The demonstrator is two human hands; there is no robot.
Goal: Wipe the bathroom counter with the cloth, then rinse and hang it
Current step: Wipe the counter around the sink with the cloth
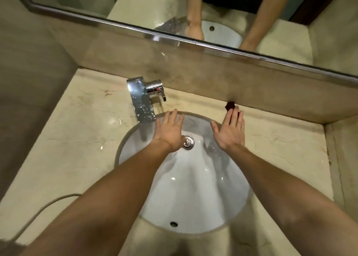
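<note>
Two hands, left hand (170,132), right hand (230,131), fingers spread flat over sink (193,188), holding nothing

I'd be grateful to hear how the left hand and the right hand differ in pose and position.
The left hand is beside the faucet, fingers fanned apart; the right hand has its fingers closer together. The left hand's fingertips stop about at the sink's far rim; the right hand's reach past it, in front of a small dark object on the counter. Both are open, backs up, holding nothing.
</note>
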